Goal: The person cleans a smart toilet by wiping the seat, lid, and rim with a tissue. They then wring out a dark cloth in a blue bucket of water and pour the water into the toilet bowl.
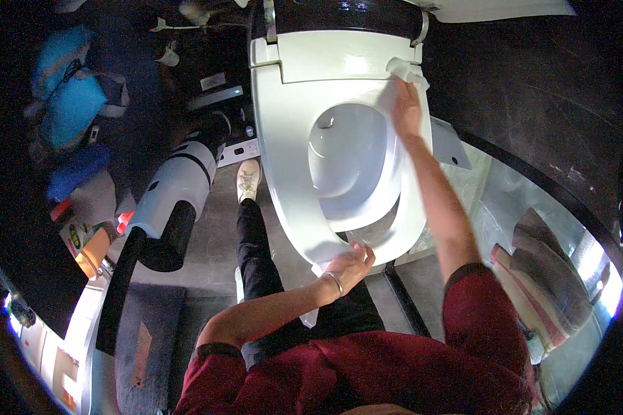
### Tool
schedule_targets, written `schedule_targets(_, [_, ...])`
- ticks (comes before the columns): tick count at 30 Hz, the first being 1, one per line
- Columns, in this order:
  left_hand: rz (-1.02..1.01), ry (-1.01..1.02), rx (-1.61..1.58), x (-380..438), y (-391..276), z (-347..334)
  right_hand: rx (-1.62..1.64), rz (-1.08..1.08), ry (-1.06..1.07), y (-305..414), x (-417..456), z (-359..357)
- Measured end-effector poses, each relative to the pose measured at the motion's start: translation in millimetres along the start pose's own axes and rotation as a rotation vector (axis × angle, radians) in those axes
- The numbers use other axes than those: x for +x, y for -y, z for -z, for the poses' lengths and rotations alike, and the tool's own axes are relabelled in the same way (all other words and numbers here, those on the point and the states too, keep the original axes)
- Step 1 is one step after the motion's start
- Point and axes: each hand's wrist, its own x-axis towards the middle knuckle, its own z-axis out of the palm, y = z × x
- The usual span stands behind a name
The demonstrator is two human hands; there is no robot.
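Observation:
A white toilet seat point(285, 171) is tilted up off the toilet bowl point(350, 150), whose inside shows through the opening. My left hand point(350, 267), with a metal bangle at the wrist, grips the front rim of the seat. Near the hinge end, on the seat's right side, my right hand point(407, 109) presses a crumpled white cloth or tissue point(405, 70) against the surface. Behind the seat is a white hinge cover point(342, 54). A pale strip point(310, 317) hangs below my left hand; I cannot tell what it is.
A white and black cylindrical appliance point(181, 171) leans at the left. Blue bags point(72, 109) and an orange item point(93, 254) lie beyond it. My white shoe point(247, 179) stands left of the toilet. Striped cloth point(529, 301) appears at the right, beside a dark curved edge point(529, 171).

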Motion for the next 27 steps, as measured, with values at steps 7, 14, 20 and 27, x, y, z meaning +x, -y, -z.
schedule_targets(7, [0.032, -0.033, -0.137, 5, -2, -17, 0.218, 0.178, 0.130, 143, -22, -47])
schedule_targets(14, [0.040, -0.052, -0.126, 7, -2, -20, -0.110, 0.025, 0.106, 1, -14, 10])
schedule_targets(20, [-0.003, -0.159, 0.101, 7, 0, -22, -0.104, 0.040, -0.001, -35, 24, 12])
schedule_targets(27, [0.017, 0.009, 0.000, 10, -4, -16, 0.164, -0.440, -0.275, -68, 59, -1])
